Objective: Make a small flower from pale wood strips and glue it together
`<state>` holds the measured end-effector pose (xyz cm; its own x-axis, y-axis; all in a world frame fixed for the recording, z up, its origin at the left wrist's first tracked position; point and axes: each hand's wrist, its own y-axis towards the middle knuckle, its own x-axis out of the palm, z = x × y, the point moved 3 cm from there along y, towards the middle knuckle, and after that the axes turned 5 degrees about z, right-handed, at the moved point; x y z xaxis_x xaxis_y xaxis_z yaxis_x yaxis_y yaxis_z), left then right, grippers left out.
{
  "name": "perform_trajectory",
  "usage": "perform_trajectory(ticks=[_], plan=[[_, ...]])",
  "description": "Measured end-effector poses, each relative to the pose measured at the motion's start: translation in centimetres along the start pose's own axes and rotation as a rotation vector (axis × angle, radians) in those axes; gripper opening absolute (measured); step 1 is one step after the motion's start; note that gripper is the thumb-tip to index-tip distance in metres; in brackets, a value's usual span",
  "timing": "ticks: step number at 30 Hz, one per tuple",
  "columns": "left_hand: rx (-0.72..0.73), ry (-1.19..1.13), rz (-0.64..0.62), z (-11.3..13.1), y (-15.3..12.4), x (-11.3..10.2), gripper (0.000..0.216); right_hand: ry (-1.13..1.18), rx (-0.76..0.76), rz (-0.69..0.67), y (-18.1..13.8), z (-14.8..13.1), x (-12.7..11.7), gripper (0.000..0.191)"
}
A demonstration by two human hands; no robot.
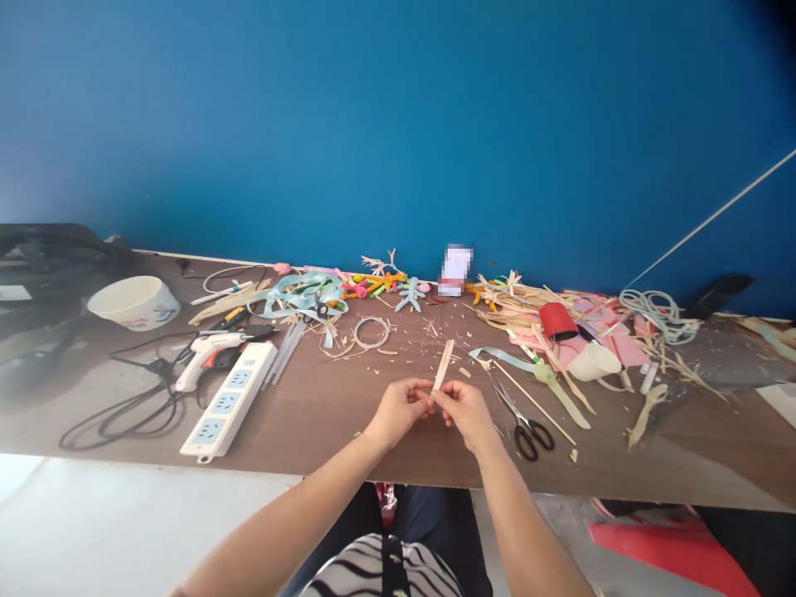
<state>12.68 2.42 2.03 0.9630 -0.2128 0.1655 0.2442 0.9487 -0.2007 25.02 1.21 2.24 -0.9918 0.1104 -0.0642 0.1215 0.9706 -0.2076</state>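
Observation:
A pale, flat strip [444,363], straw-coloured like dried husk, stands up between my two hands over the front middle of the table. My left hand [403,408] pinches its lower end from the left. From the right, my right hand [461,408] grips the same end, its thumb and fingers meeting the left ones. Just right of my right hand lies a pair of scissors [523,423] with black handles, and a thin stick [535,402] lies slantwise beside it. Small pale scraps [465,372] are scattered around the strip.
On the left are a power strip [230,400], a glue gun [208,358], a black cable [118,414] and a white bowl [133,303]. Blue ribbon [292,292] and a tape ring [371,332] lie behind. At right stand a red cup [558,320] and a white cup [594,362] among husk strips.

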Motion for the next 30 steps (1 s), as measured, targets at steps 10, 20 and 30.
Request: perform_trajectory(ticks=[10,20,30], plan=[[-0.060,-0.027,-0.076,-0.1,0.0,0.2,0.031,-0.057,-0.055,0.030,0.3,0.0,-0.2,0.023],[-0.097,0.000,-0.115,0.3,0.0,0.1,0.015,0.094,-0.033,-0.009,0.6,0.0,-0.1,0.022],[-0.172,-0.021,-0.210,0.9,0.6,-0.2,0.019,0.312,-0.010,0.111,1.8,-0.2,0.0,0.026]])
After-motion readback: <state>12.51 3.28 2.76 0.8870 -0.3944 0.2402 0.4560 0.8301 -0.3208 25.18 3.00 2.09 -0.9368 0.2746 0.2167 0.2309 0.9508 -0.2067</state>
